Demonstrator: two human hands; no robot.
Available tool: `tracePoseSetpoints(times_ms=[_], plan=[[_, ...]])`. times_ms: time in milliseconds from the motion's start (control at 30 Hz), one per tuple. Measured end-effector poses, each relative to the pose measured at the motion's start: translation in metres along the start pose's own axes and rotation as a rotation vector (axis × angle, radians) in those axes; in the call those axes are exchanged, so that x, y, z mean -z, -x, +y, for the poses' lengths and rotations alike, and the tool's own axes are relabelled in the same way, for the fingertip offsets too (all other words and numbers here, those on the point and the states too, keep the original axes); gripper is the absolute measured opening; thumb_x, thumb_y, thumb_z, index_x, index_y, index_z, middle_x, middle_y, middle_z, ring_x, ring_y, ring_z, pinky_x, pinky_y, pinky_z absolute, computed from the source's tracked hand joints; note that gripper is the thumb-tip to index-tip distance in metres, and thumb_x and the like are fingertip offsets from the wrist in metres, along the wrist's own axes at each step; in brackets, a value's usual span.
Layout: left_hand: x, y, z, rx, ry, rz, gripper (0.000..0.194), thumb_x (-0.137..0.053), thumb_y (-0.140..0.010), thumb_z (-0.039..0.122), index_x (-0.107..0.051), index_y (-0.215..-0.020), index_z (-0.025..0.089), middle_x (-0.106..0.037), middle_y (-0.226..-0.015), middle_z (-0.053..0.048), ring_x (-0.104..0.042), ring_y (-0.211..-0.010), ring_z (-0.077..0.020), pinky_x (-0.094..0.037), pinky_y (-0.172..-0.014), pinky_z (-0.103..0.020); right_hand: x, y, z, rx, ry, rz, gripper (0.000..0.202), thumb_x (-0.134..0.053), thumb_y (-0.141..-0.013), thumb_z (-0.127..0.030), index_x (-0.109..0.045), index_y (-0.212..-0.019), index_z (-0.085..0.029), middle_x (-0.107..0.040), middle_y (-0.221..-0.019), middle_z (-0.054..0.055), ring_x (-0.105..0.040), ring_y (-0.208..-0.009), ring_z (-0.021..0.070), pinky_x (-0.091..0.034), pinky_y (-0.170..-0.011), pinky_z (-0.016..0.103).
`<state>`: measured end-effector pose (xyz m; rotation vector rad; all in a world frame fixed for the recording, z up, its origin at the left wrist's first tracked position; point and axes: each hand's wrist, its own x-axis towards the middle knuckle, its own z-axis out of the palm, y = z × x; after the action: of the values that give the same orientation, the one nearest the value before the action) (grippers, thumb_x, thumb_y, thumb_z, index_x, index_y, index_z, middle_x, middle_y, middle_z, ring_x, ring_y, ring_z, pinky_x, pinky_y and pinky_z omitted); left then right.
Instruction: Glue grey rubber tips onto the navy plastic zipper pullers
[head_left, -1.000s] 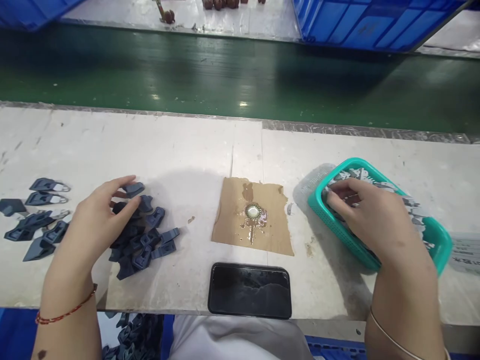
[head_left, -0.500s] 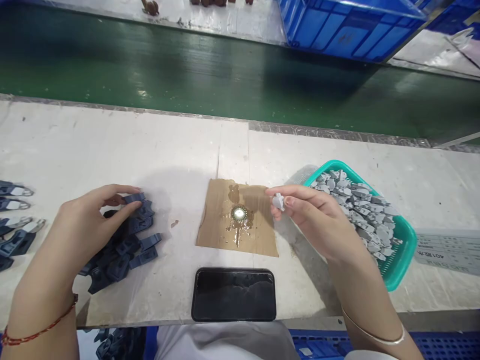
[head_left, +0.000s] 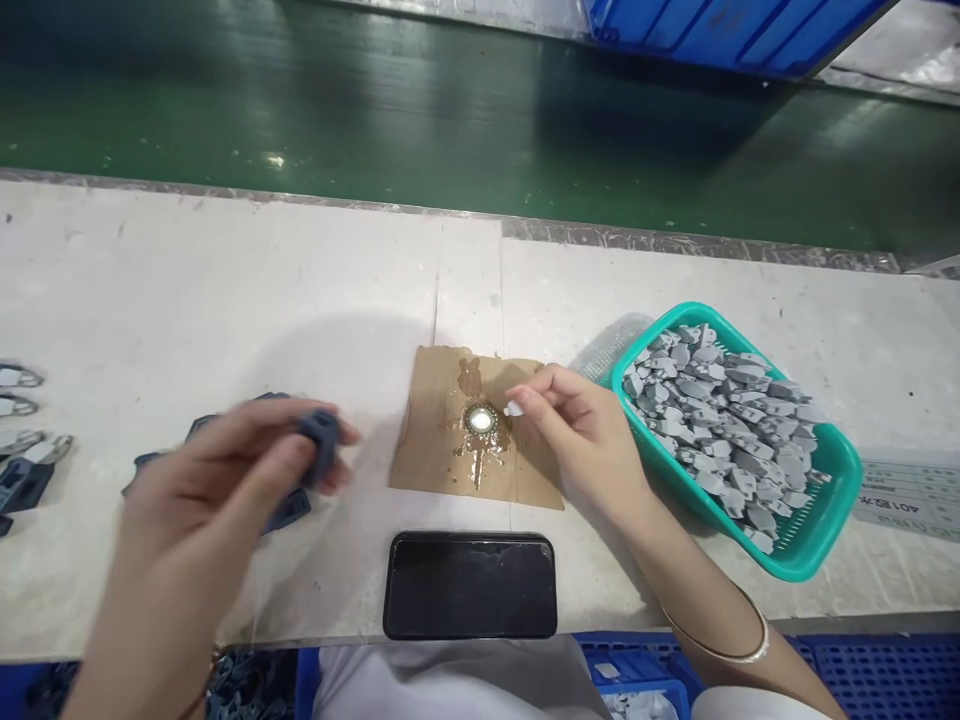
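My left hand (head_left: 247, 470), slightly blurred, pinches a dark blue part (head_left: 321, 442) above the table, left of the cardboard. Between thumb and finger of my right hand (head_left: 585, 430) is a small light grey piece (head_left: 514, 408), close to the right side of a round shiny spot of liquid (head_left: 481, 420). That spot lies on a brown cardboard piece (head_left: 427, 440) with wet splashes around it. More dark blue parts (head_left: 286, 512) lie on the table, partly hidden behind my left hand. A green basket (head_left: 844, 480) full of grey pieces (head_left: 735, 430) stands at the right.
A black phone (head_left: 470, 586) lies at the table's front edge. Several dark blue parts with light grey tips (head_left: 34, 465) sit at the far left. Past the table (head_left: 337, 260) runs a green belt (head_left: 412, 130), with a blue crate (head_left: 735, 30) beyond. A labelled sheet (head_left: 907, 495) is right of the basket.
My left hand has lifted a dark blue part off the pile and moved right. My right hand has brought its grey piece left, near the liquid. The view has shifted slightly.
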<state>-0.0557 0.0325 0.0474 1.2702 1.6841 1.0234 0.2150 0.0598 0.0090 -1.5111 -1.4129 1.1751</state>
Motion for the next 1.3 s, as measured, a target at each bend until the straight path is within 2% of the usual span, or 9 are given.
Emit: tracePoseSetpoints(times_ms=[100, 200, 300, 433, 567, 667, 833, 1033, 1300], plan=[[-0.029, 0.013, 0.003, 0.135, 0.272, -0.242, 0.009, -0.080, -0.087, 0.033, -0.081, -0.092, 0.026, -0.084, -0.091, -0.005, -0.078, -0.079, -0.0222, -0.067, -0.072, -0.033, -0.004, 0.002, 0.003, 0.102, 0.218, -0.058, 0.023, -0.064, -0.100, -0.037, -0.061, -0.083, -0.022, -0.059, -0.063, -0.004, -0.049, -0.055, 0.0117, -0.036, -0.055, 0.026], [-0.049, 0.016, -0.005, 0.193, 0.347, -0.401, 0.009, -0.078, -0.089, 0.030, -0.079, -0.096, 0.024, -0.085, -0.094, -0.007, -0.081, -0.092, -0.0233, -0.068, -0.083, -0.031, -0.008, 0.000, 0.005, 0.199, 0.342, -0.131, 0.021, -0.061, -0.102, -0.035, -0.058, -0.084, -0.023, -0.068, -0.071, -0.001, -0.057, -0.057, 0.0130, -0.040, -0.058, 0.026], [-0.059, 0.018, -0.015, 0.219, 0.354, -0.445, 0.008, -0.075, -0.091, 0.029, -0.076, -0.098, 0.024, -0.085, -0.098, -0.005, -0.081, -0.096, -0.0195, -0.065, -0.087, -0.025, -0.012, -0.002, 0.007, 0.293, 0.468, -0.190, 0.024, -0.054, -0.105, -0.033, -0.054, -0.083, -0.024, -0.072, -0.078, 0.003, -0.062, -0.065, 0.0168, -0.041, -0.063, 0.028], [-0.064, 0.019, -0.022, 0.223, 0.360, -0.450, 0.010, -0.074, -0.092, 0.028, -0.075, -0.101, 0.025, -0.083, -0.099, -0.002, -0.080, -0.096, -0.0152, -0.062, -0.088, -0.019, -0.013, -0.003, 0.008, 0.352, 0.545, -0.195, 0.027, -0.053, -0.105, -0.033, -0.051, -0.079, -0.025, -0.066, -0.072, 0.003, -0.061, -0.067, 0.0198, -0.038, -0.062, 0.030], [-0.064, 0.020, -0.022, 0.193, 0.358, -0.483, 0.008, -0.071, -0.096, 0.029, -0.075, -0.102, 0.024, -0.081, -0.098, -0.001, -0.076, -0.094, -0.0128, -0.059, -0.086, -0.017, -0.008, 0.001, 0.005, 0.225, 0.319, -0.115, 0.023, -0.057, -0.104, -0.032, -0.054, -0.083, -0.024, -0.064, -0.070, -0.001, -0.054, -0.059, 0.0142, -0.038, -0.059, 0.027], [-0.064, 0.021, -0.022, 0.195, 0.395, -0.511, 0.012, -0.064, -0.101, 0.031, -0.073, -0.105, 0.024, -0.076, -0.089, 0.000, -0.073, -0.084, -0.0119, -0.059, -0.079, -0.018, -0.005, 0.006, 0.002, 0.125, 0.095, -0.048, 0.024, -0.060, -0.104, -0.039, -0.058, -0.085, -0.024, -0.055, -0.061, -0.005, -0.046, -0.054, 0.0124, -0.035, -0.055, 0.027], [-0.065, 0.022, -0.024, 0.238, 0.446, -0.562, 0.019, -0.058, -0.105, 0.037, -0.069, -0.104, 0.023, -0.068, -0.078, 0.001, -0.063, -0.068, -0.0114, -0.055, -0.066, -0.021, -0.013, 0.013, 0.001, 0.081, -0.207, -0.131, 0.027, -0.062, -0.103, -0.043, -0.058, -0.085, -0.023, -0.050, -0.058, -0.007, -0.043, -0.052, 0.0109, -0.035, -0.053, 0.026], [-0.067, 0.021, -0.025, 0.257, 0.430, -0.582, 0.021, -0.059, -0.104, 0.039, -0.068, -0.103, 0.020, -0.066, -0.077, 0.000, -0.060, -0.067, -0.0115, -0.052, -0.064, -0.021, -0.025, 0.017, 0.001, 0.082, -0.355, -0.260, 0.023, -0.060, -0.106, -0.038, -0.057, -0.088, -0.023, -0.053, -0.061, -0.008, -0.041, -0.052, 0.0086, -0.032, -0.049, 0.023], [-0.068, 0.021, -0.025, 0.277, 0.433, -0.572, 0.020, -0.060, -0.103, 0.037, -0.067, -0.103, 0.019, -0.066, -0.078, 0.001, -0.061, -0.068, -0.0101, -0.053, -0.065, -0.019, -0.029, 0.018, 0.004, 0.121, -0.354, -0.290, 0.018, -0.060, -0.106, -0.026, -0.056, -0.089, -0.023, -0.062, -0.067, -0.008, -0.054, -0.056, 0.0068, -0.038, -0.052, 0.020]])
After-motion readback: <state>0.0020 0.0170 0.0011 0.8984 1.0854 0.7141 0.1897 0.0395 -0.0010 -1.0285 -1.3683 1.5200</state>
